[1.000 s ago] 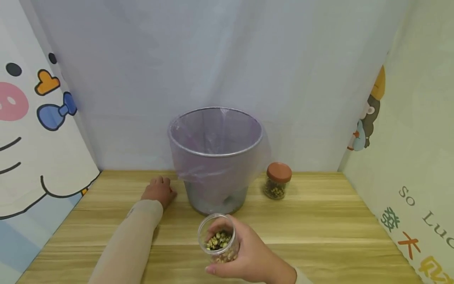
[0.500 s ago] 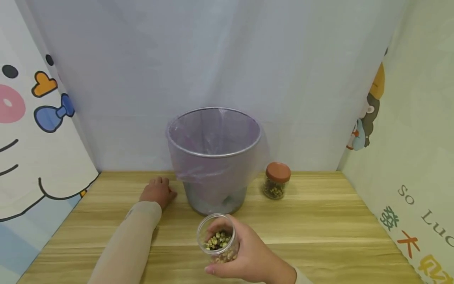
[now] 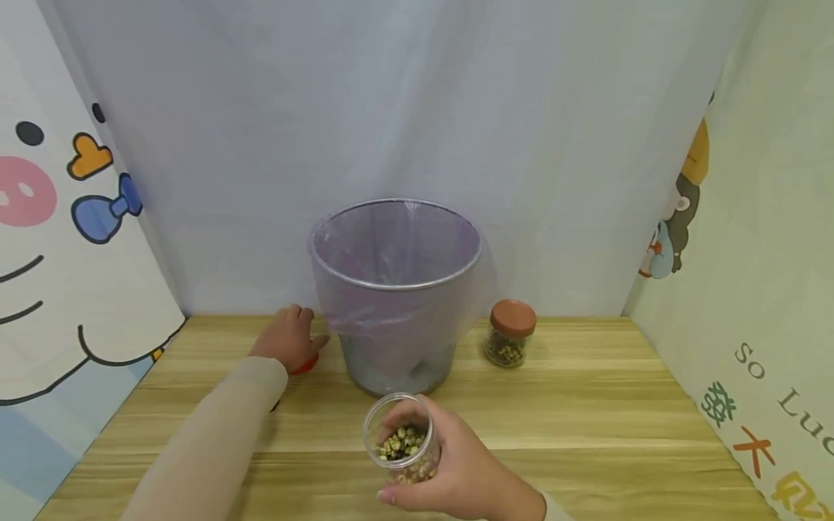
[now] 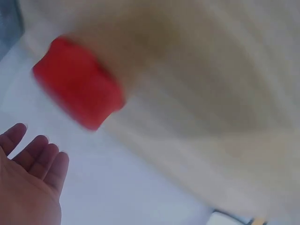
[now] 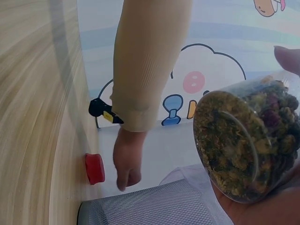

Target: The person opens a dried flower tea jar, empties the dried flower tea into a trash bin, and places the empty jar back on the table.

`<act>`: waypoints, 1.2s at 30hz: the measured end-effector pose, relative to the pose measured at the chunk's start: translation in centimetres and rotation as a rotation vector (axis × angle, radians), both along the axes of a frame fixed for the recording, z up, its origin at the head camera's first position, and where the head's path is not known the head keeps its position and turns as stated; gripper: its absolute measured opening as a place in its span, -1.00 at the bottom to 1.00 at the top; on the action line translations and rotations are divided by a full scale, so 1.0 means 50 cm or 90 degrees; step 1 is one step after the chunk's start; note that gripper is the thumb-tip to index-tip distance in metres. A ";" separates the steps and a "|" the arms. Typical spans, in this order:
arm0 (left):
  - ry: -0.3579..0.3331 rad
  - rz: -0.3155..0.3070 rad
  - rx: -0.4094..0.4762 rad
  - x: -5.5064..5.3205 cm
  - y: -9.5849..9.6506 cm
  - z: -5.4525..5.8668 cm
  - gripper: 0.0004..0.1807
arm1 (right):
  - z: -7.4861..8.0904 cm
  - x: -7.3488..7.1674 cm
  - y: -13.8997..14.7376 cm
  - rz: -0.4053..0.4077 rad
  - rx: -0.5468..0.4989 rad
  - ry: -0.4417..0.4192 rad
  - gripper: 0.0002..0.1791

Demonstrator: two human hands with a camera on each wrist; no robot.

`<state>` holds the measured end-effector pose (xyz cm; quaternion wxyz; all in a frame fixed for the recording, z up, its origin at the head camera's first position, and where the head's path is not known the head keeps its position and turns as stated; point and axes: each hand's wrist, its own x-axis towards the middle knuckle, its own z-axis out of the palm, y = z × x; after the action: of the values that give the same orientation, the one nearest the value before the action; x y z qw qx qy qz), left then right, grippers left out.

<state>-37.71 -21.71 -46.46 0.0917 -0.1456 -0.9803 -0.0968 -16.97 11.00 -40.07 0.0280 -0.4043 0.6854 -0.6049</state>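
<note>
My right hand grips a clear plastic jar in the head view, tilted and without a lid. Dried flower buds fill its lower part; the right wrist view shows them through the jar's base. My left hand hovers left of the mesh bin, fingers extended and holding nothing. Just below that hand, a red lid-like piece lies on the table. In the left wrist view the red piece shows grooved sides and sits apart from the fingers.
A mesh waste bin lined with a thin purple bag stands at the back centre. Right of it is a closed jar with an orange-brown lid. White curtain backs the wooden table; printed cloths hang at both sides.
My left hand has lifted off the red piece and moved slightly up and left, leaving it on the table. My right hand and the jar have stayed put.
</note>
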 end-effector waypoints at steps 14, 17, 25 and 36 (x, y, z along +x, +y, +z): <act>0.084 -0.066 -0.061 0.003 -0.012 0.203 -0.46 | 0.003 0.010 -0.004 0.011 -0.002 -0.043 -0.42; 0.074 -0.056 -0.055 0.006 -0.015 0.247 -0.46 | 0.003 0.010 -0.003 0.007 0.007 -0.047 -0.41; 0.063 -0.024 -0.051 0.018 -0.006 0.373 -0.45 | 0.007 0.012 -0.003 0.013 0.006 -0.073 -0.39; -0.042 0.042 0.131 0.022 0.034 0.457 -0.27 | 0.009 0.012 0.001 -0.004 0.019 -0.082 -0.37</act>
<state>-36.59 -20.02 -23.61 0.0768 -0.1001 -0.9719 -0.1987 -16.37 11.03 -39.60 0.0764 -0.3617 0.6925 -0.6195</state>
